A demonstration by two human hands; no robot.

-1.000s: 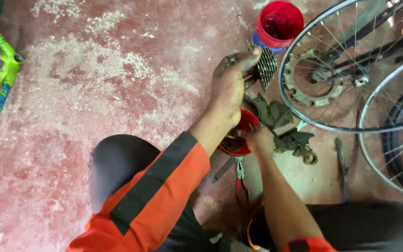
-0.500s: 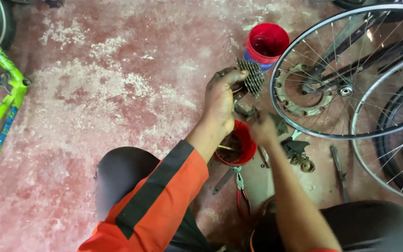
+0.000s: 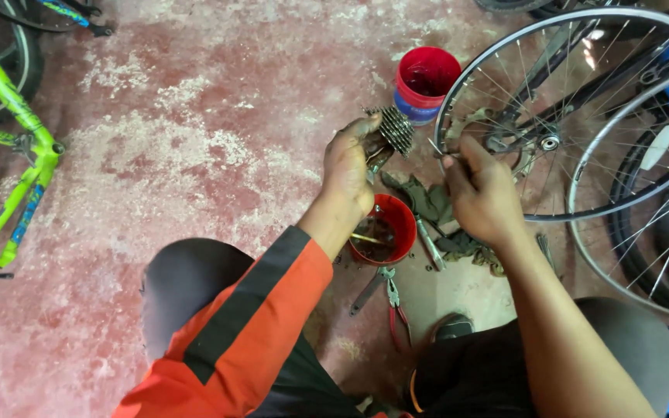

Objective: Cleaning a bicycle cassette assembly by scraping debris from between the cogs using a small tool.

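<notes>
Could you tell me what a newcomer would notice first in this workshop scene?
At centre, the left hand grips a toothed bicycle sprocket cluster above a small red bowl, while the right hand pinches something too small to tell. A spoked wheel fills the upper right, and a bright green bicycle frame lies at the left edge.

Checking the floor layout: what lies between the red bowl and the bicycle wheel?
In the head view, a dark greasy rag and a metal tool lie between the red bowl and the bicycle wheel.
</notes>
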